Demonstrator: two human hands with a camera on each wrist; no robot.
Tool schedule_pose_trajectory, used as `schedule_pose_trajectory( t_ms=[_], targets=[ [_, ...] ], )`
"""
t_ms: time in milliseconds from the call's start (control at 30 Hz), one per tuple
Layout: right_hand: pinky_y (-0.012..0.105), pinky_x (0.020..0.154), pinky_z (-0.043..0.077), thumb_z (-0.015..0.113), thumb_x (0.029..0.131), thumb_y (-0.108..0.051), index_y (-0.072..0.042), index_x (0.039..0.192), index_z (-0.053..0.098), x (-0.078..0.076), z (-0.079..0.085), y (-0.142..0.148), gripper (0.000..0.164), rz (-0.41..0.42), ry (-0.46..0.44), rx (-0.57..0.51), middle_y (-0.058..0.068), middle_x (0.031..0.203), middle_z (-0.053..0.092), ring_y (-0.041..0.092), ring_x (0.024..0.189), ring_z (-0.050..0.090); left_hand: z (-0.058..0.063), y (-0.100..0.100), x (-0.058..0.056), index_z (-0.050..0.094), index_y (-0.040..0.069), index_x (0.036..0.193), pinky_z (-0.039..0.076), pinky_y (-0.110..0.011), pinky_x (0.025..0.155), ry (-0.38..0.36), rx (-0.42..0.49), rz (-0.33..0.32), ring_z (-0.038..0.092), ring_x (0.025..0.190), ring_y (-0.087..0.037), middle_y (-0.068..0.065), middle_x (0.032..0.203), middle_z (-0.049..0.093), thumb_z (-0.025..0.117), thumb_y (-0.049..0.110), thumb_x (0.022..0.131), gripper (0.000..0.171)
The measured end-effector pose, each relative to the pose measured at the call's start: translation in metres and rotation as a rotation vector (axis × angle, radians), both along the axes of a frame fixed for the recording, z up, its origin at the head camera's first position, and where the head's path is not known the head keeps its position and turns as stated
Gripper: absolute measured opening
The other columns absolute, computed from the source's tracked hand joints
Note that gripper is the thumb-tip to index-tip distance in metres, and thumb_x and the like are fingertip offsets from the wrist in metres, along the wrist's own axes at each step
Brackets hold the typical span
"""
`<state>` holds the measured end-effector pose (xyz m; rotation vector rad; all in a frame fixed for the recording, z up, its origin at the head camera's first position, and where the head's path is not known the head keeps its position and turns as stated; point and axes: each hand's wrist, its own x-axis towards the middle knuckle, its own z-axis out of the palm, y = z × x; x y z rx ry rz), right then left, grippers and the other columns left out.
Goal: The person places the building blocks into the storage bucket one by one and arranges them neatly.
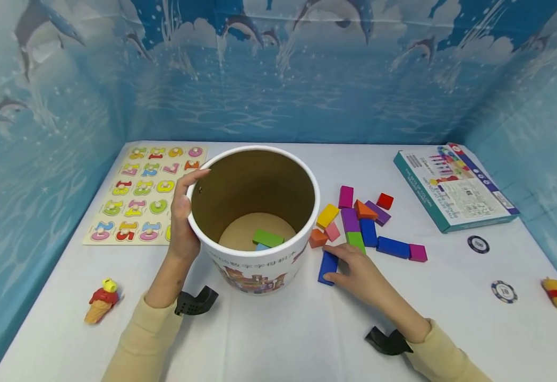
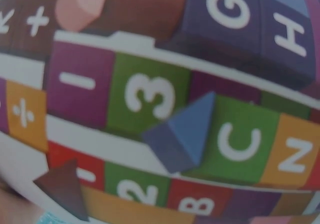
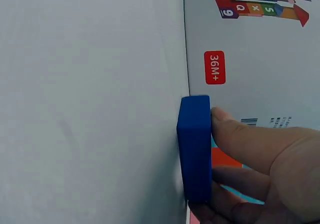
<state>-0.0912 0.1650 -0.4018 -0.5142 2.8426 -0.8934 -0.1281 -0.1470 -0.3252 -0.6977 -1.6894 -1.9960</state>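
Note:
A white bucket [image 1: 259, 273] with printed letter blocks stands mid-table, its mouth facing me. My left hand [image 1: 182, 217] grips it at the left rim, one fingertip over the edge; the left wrist view shows only its printed side [image 2: 150, 99]. Inside, a green block [image 1: 267, 238] and part of a light blue block [image 1: 261, 247] lie on the bottom. Right of the bucket, my right hand [image 1: 361, 273] pinches a blue block [image 1: 327, 268] between thumb and fingers. In the right wrist view, this blue block [image 3: 195, 149] stands close beside the bucket wall [image 3: 240, 89].
Several coloured blocks lie beyond my right hand, including a purple block [image 1: 350, 219] and a magenta block [image 1: 418, 253]. A number puzzle board [image 1: 137, 199] lies left, a flat box [image 1: 455, 185] right. Poker chips [image 1: 504, 292] and an ice-cream toy [image 1: 101, 303] lie farther out.

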Motion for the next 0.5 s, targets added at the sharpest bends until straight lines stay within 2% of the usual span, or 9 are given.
schedule_pose_trajectory(
  t_ms=[233, 367, 433, 500],
  targets=[
    [0.03, 0.075, 0.05, 0.076, 0.068, -0.022, -0.013, 0.122, 0.054, 0.005, 0.002, -0.005, 0.059, 0.033, 0.05, -0.001, 0.002, 0.104, 0.053, 0.015, 0.091, 0.049, 0.001, 0.001, 0.001, 0.044, 0.011, 0.123, 0.032, -0.04, 0.093, -0.012, -0.001, -0.005, 0.032, 0.117, -0.032, -0.015, 0.126, 0.039, 0.038, 0.047, 0.088, 0.051],
    [0.027, 0.072, 0.05, 0.074, 0.071, -0.015, -0.014, 0.118, 0.057, 0.005, 0.007, -0.005, 0.051, 0.021, 0.05, -0.05, 0.0, 0.103, 0.053, 0.013, 0.09, 0.051, 0.0, 0.001, 0.001, 0.043, 0.011, 0.123, 0.032, -0.04, 0.093, -0.014, -0.005, -0.005, 0.032, 0.117, -0.032, -0.015, 0.126, 0.039, 0.038, 0.048, 0.088, 0.052],
    [0.025, 0.07, 0.051, 0.072, 0.073, -0.011, -0.014, 0.114, 0.059, 0.0, 0.014, -0.002, 0.043, 0.025, 0.025, -0.088, -0.001, 0.099, 0.054, 0.013, 0.088, 0.053, 0.0, 0.001, 0.002, 0.043, 0.011, 0.123, 0.033, -0.04, 0.093, -0.018, -0.01, -0.003, 0.032, 0.117, -0.032, -0.015, 0.126, 0.039, 0.038, 0.048, 0.087, 0.052],
    [0.024, 0.068, 0.05, 0.069, 0.076, -0.01, -0.015, 0.111, 0.061, -0.007, 0.029, 0.002, 0.036, 0.033, -0.019, -0.141, -0.001, 0.098, 0.056, 0.014, 0.088, 0.053, 0.0, 0.001, 0.002, 0.043, 0.012, 0.123, 0.033, -0.04, 0.093, -0.021, -0.015, -0.001, 0.032, 0.117, -0.032, -0.014, 0.126, 0.039, 0.038, 0.048, 0.087, 0.051]
  ],
)
